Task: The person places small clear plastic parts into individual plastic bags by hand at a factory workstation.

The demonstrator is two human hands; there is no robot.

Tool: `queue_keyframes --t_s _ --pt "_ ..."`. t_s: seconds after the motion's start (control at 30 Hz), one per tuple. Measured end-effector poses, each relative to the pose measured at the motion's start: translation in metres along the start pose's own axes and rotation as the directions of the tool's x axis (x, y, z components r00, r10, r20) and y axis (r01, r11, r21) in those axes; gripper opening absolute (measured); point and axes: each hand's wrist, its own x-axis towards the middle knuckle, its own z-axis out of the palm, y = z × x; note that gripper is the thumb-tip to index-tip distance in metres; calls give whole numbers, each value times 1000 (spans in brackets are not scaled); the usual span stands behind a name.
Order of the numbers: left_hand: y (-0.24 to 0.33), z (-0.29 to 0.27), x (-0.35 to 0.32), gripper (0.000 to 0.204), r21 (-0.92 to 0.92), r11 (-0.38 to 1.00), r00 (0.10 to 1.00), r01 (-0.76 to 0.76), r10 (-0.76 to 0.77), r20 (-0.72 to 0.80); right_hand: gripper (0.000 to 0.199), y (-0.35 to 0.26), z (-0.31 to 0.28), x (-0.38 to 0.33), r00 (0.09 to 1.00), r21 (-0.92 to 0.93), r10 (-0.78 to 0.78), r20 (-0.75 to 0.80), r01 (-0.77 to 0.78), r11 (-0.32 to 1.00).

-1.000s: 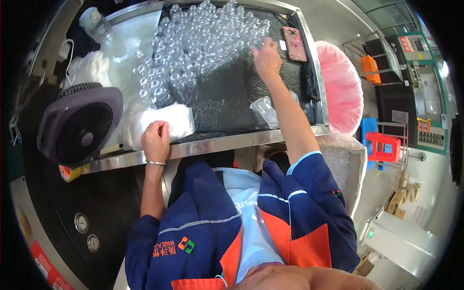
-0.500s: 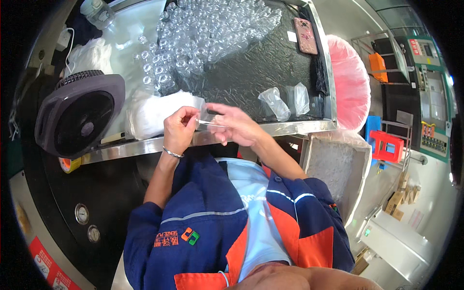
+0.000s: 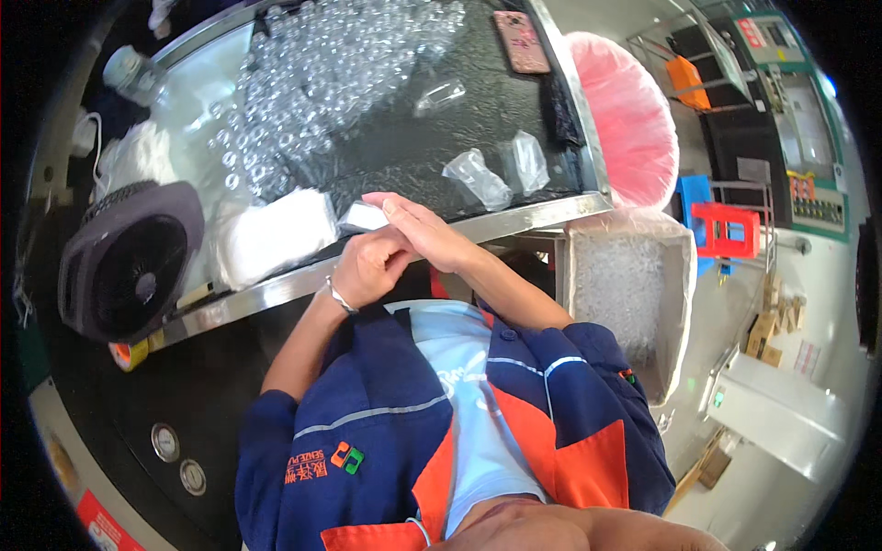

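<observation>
The left hand point(image 3: 369, 266) is curled, its fingers folded in. The right hand point(image 3: 424, 235) lies against it, fingers straight and together, palm hidden. A clear bag point(image 3: 362, 217) shows just beyond both, by the right fingertips; I cannot tell which hand grips it, or whether either does.

A white stack point(image 3: 277, 237) sits just left of the bag. Far beyond the hands spreads a pile point(image 3: 340, 87) of clear parts; nearer the right hand, to its right, lie two wrapped pieces point(image 3: 478, 179), and a loose piece point(image 3: 440, 97) farther out.

Orange lettering and an orange-green emblem mark the jacket point(image 3: 367, 413) below the left hand; white lettering crosses the pale blue shirt point(image 3: 473, 432).

The table's metal rim point(image 3: 501, 221) runs close by both hands. Dark sheet point(image 3: 390, 156) stretches from them toward the pile. Right of the right forearm, past the rim, stands a bin point(image 3: 675, 275); the fan point(image 3: 133, 266) bounds the far left.
</observation>
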Motion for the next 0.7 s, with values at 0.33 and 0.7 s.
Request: queue_keyframes --t_s 0.33,0.7 --pt "-38 29 74 10 100 981 895 163 -190 403 64 -21 -129 -35 707 -852 -478 -521 -468 237" --pt "-23 63 100 52 489 794 917 361 -399 -29 81 -4 -131 -18 758 -920 -521 -392 -325 219"
